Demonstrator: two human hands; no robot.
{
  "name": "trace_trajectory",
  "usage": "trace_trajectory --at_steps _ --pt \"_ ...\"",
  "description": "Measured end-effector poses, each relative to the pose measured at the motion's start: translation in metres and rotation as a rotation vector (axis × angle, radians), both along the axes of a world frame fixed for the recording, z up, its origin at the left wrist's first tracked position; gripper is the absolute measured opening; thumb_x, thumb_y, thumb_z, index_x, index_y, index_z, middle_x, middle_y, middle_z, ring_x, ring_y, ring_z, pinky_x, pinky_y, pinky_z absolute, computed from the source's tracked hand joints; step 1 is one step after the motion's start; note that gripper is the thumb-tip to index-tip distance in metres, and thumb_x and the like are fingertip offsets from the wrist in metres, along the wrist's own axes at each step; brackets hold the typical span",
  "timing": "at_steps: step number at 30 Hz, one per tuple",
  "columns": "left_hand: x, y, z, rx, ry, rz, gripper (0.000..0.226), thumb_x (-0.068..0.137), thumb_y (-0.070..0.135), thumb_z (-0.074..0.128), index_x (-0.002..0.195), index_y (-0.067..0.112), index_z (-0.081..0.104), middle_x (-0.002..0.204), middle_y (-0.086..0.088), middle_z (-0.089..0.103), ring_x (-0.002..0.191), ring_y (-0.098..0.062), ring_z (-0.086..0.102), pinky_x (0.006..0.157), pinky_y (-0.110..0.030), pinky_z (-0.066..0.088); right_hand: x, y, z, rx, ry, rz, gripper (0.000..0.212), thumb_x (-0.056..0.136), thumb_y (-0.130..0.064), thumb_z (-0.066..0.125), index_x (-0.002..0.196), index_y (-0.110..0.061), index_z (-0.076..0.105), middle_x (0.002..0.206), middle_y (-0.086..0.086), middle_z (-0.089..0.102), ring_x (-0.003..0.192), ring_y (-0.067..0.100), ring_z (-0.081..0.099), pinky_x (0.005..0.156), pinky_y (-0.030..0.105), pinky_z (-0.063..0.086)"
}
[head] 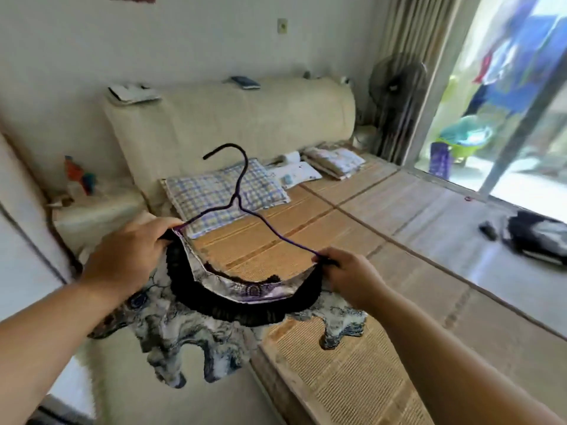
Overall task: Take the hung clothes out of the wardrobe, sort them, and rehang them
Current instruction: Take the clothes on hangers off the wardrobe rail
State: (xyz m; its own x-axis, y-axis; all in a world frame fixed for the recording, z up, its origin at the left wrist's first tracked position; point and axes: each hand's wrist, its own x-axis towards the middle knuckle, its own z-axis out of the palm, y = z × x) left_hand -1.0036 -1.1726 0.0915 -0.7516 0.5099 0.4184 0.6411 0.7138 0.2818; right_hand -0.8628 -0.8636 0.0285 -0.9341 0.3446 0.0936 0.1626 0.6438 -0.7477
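Marbled grey-white garment with black ruffled waistband (214,342) held above near corner of bed, waistband slung between ends of thin purple wire hanger (237,200). Hanger ends hidden inside fabric and hands. Left hand (129,256) curled round left end, right hand (349,277) pinching right end; fingertips out of sight. Garment type unclear. Hem droops past edge of woven straw bed mat (352,378); bare mat reaches blue checked pillow (260,185).
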Motion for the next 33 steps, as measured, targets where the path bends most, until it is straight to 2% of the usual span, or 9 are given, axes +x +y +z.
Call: trace_trajectory --at_steps 3,7,10,12,15,21,25,30,33 --pt "0.007 0.053 -0.027 -0.043 -0.039 -0.178 0.038 0.08 -0.008 0.066 0.111 0.013 0.069 0.094 -0.014 0.064 0.08 -0.039 0.063 0.066 -0.048 0.053 0.057 0.034 -0.023 -0.112 -0.126 -0.109 0.036 0.09 -0.019 0.056 0.071 -0.048 0.062 0.064 -0.017 0.064 0.056 0.002 0.057 0.054 0.018 0.046" --pt "0.031 0.14 -0.07 -0.089 -0.133 -0.358 0.032 0.086 0.004 0.064 0.111 0.022 0.068 0.091 -0.006 0.064 0.078 -0.032 0.063 0.064 -0.039 0.05 0.139 0.088 -0.046 -0.275 -0.196 -0.323 0.03 0.09 -0.017 0.057 0.081 -0.041 0.072 0.067 -0.017 0.069 0.058 -0.002 0.061 0.055 0.013 0.048" --pt "0.057 0.21 -0.101 -0.136 -0.299 -0.493 0.027 0.093 0.02 0.055 0.114 0.034 0.063 0.095 0.011 0.059 0.088 -0.016 0.061 0.068 -0.03 0.045 0.201 0.13 -0.065 -0.409 -0.239 -0.454 0.029 0.091 -0.012 0.056 0.087 -0.033 0.075 0.075 -0.004 0.074 0.067 0.015 0.067 0.07 0.033 0.054" --pt "0.079 0.261 -0.12 -0.198 -0.392 -0.569 0.027 0.095 0.024 0.052 0.115 0.039 0.06 0.096 0.02 0.055 0.092 -0.009 0.057 0.068 -0.022 0.041 0.244 0.16 -0.081 -0.434 -0.255 -0.53 0.028 0.092 -0.01 0.055 0.09 -0.03 0.075 0.075 -0.001 0.074 0.063 0.019 0.065 0.065 0.036 0.052" --pt "0.116 0.332 -0.145 -0.258 -0.491 -0.642 0.027 0.097 0.025 0.048 0.117 0.042 0.057 0.103 0.019 0.054 0.094 -0.007 0.055 0.073 -0.026 0.042 0.297 0.202 -0.107 -0.46 -0.274 -0.655 0.028 0.092 -0.006 0.053 0.093 -0.026 0.074 0.063 -0.003 0.07 0.053 0.014 0.054 0.055 0.03 0.042" --pt "0.178 0.469 -0.204 -0.358 -0.582 -0.665 0.028 0.098 0.021 0.042 0.116 0.038 0.055 0.101 0.014 0.054 0.076 -0.011 0.059 0.062 -0.027 0.052 0.359 0.293 -0.153 -0.424 -0.292 -0.839 0.035 0.091 -0.009 0.054 0.079 -0.036 0.072 0.059 -0.005 0.067 0.051 0.012 0.051 0.051 0.023 0.039" --pt "0.191 0.54 -0.257 -0.448 -0.625 -0.677 0.023 0.097 0.025 0.043 0.112 0.037 0.057 0.103 0.013 0.055 0.079 -0.009 0.06 0.07 -0.03 0.056 0.365 0.351 -0.201 -0.352 -0.308 -0.897 0.033 0.092 -0.012 0.053 0.084 -0.041 0.067 0.06 -0.016 0.067 0.043 0.006 0.049 0.043 0.019 0.037" --pt "0.179 0.594 -0.334 -0.543 -0.579 -0.591 0.022 0.096 0.027 0.045 0.11 0.038 0.058 0.093 0.016 0.051 0.064 -0.008 0.054 0.053 -0.025 0.048 0.35 0.399 -0.29 -0.444 -0.37 -0.917 0.029 0.094 -0.012 0.049 0.097 -0.035 0.066 0.056 -0.011 0.066 0.038 0.006 0.041 0.036 0.02 0.03" --pt "0.178 0.605 -0.386 -0.622 -0.595 -0.518 0.025 0.095 0.021 0.046 0.11 0.036 0.059 0.093 0.012 0.051 0.064 -0.011 0.055 0.058 -0.03 0.054 0.341 0.413 -0.349 -0.49 -0.486 -0.901 0.029 0.094 -0.013 0.047 0.099 -0.035 0.065 0.068 -0.006 0.069 0.044 0.01 0.047 0.039 0.022 0.034"
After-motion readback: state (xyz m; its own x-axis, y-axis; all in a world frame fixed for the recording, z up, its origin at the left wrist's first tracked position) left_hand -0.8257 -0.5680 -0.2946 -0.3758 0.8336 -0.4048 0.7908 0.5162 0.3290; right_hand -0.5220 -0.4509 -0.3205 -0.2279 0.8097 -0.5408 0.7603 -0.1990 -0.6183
